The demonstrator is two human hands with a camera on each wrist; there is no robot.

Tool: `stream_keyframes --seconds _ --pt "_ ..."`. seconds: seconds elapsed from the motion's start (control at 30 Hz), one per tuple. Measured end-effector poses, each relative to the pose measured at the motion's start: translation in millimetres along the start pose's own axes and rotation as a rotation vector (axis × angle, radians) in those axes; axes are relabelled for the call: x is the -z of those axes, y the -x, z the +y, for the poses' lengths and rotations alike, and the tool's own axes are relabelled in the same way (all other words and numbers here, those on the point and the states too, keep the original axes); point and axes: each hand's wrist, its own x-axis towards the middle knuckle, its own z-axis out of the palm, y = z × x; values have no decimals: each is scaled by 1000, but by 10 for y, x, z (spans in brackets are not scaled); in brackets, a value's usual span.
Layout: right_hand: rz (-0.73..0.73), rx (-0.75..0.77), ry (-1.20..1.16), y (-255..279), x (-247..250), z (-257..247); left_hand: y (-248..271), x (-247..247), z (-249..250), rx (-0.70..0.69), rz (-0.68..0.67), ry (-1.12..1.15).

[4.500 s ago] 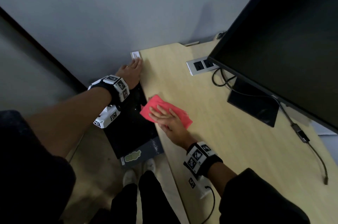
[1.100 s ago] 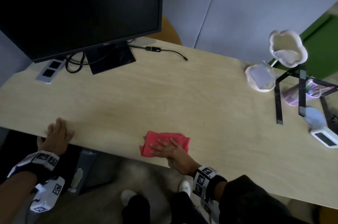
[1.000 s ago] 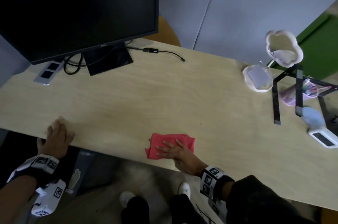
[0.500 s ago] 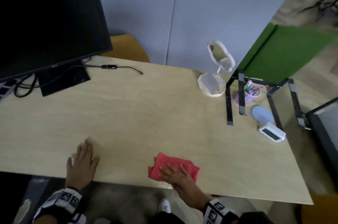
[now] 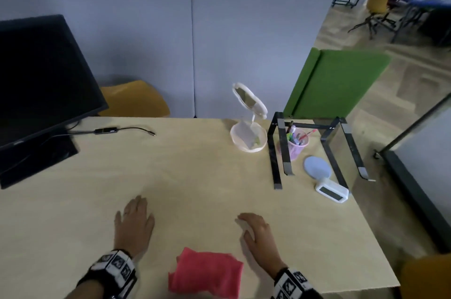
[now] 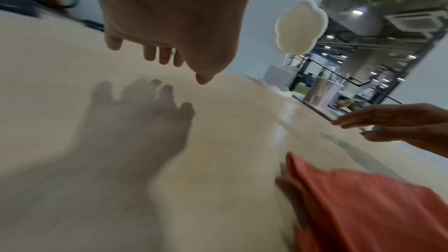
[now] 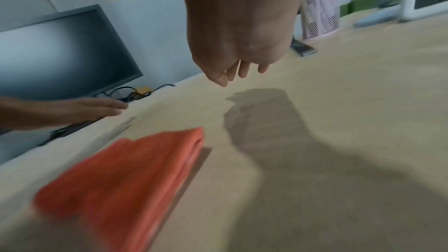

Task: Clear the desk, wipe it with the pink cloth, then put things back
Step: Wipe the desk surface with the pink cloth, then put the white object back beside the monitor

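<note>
The folded pink cloth (image 5: 206,273) (image 6: 368,204) (image 7: 121,175) lies alone at the wooden desk's (image 5: 195,176) near edge, between my two wrists. My left hand (image 5: 135,219) (image 6: 157,56) hovers just over the desk left of the cloth, fingers straight, holding nothing. To the cloth's right, my right hand (image 5: 253,228) (image 7: 238,73) is lifted a little above the desk, fingers relaxed and empty. At the far right stand a cloud-shaped mirror (image 5: 250,118), a pink pen cup (image 5: 294,145), a black stand (image 5: 317,147), a blue disc (image 5: 316,167) and a white clock (image 5: 332,192).
A black monitor (image 5: 41,74) with its cables (image 5: 122,129) stands at the desk's far left. A grey partition wall (image 5: 195,30) runs behind the desk, a yellow chair back (image 5: 133,99) shows beyond it, and a green panel (image 5: 336,84) is at the right.
My right hand has let go of the pink cloth and moved right and forward. My left hand has come onto the desk and slid toward the middle. The view swung right.
</note>
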Motion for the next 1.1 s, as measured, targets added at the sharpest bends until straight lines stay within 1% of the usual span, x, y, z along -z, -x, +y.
stream_keyframes --seconds 0.17,0.23,0.3,0.37,0.43,0.47,0.53,0.63,0.7,0.77,0.9,0.97,1.0,1.03,1.1 --pt "-50 -164 163 -567 58 196 -826 238 901 -314 5 46" --pt "-31 -217 197 -759 9 252 -1169 299 1295 -403 23 86" --pt "16 -256 190 -887 -69 300 -1436 326 1667 -455 16 175" --pt "73 -264 164 -971 -165 349 -1641 306 2038 -472 -8 299" --pt "116 -264 195 -1032 -279 398 -1853 261 2373 -486 -25 431" --pt "125 -269 239 -1055 -321 409 -1957 237 2513 -492 -33 482" --pt "73 -318 289 -1106 -372 437 -2150 202 2756 -486 -56 566" --pt "120 -323 387 -1144 -450 484 -2388 183 3045 -423 -111 681" --pt "156 -315 416 -1165 -456 468 -2528 161 3181 -412 -139 735" --pt "150 -319 432 -1172 -482 461 -2615 128 3285 -413 -166 802" --pt "186 -297 450 -1156 -495 489 -2677 110 3435 -342 -227 887" --pt "192 -285 461 -1149 -492 496 -2727 60 3492 -260 -259 896" --pt "189 -286 460 -1145 -489 493 -2740 55 3515 -212 -253 869" --pt "182 -287 460 -1141 -485 491 -2757 50 3532 -189 -223 795" --pt "176 -279 468 -1136 -480 497 -2758 115 3555 -193 -151 562"
